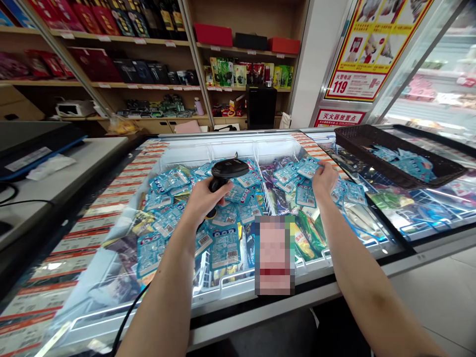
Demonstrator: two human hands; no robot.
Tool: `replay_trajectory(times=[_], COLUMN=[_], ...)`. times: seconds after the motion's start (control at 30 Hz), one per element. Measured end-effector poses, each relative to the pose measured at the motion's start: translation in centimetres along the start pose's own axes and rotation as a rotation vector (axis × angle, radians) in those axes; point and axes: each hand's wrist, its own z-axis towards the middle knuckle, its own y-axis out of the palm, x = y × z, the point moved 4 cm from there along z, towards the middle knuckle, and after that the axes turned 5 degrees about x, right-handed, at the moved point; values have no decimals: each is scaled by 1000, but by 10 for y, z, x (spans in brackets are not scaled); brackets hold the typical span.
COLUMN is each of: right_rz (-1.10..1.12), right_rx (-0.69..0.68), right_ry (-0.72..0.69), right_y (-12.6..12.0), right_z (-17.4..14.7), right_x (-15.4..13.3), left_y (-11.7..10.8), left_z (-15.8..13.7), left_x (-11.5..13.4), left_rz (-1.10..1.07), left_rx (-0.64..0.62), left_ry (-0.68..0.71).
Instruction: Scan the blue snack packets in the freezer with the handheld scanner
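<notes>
My left hand (206, 198) is wrapped round the handle of a black barcode scanner (229, 168), held above the left half of the freezer. Many flat blue packets (225, 247) with printed barcodes lie spread beneath it. Over the right half, my right hand (325, 177) is closed at the edge of a blue packet (309, 168), its fingers pinching the corner. More packets (306, 195) lie around and under that hand. The scanner's black cable (128, 317) runs down past my left forearm.
A glass-topped freezer (208, 342) with white wire dividers (263, 191) holds frozen bags. On its right stands a dark brown basket (357, 144) with blue packets inside. A counter (100, 153) is at left; stocked shelves (148, 42) stand behind. Something blurred out (274, 258) covers the front middle.
</notes>
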Motion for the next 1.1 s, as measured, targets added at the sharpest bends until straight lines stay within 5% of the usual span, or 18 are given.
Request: replay_trajectory(times=[0.13,0.23,0.47,0.67,1.1], right_rz=[-146,-138,144,95,-70], right_rx=[25,-14,-499,-719,-534], right_ry=[52,-108,-631,-816,-885], right_y=[-6,-5,29,47,35], right_z=[-5,-14,-59,-97,-91], right_x=[-2,-24,-84,-109,-103], left_y=[-4,-5,-8,-11,-10], left_z=[2,4,6,6,4], left_x=[-5,-8,-11,-14,-11], left_rz=[9,29,16,-17,-3], left_rx=[59,73,113,111,112], left_ry=[-24,-23,-44,-37,-37])
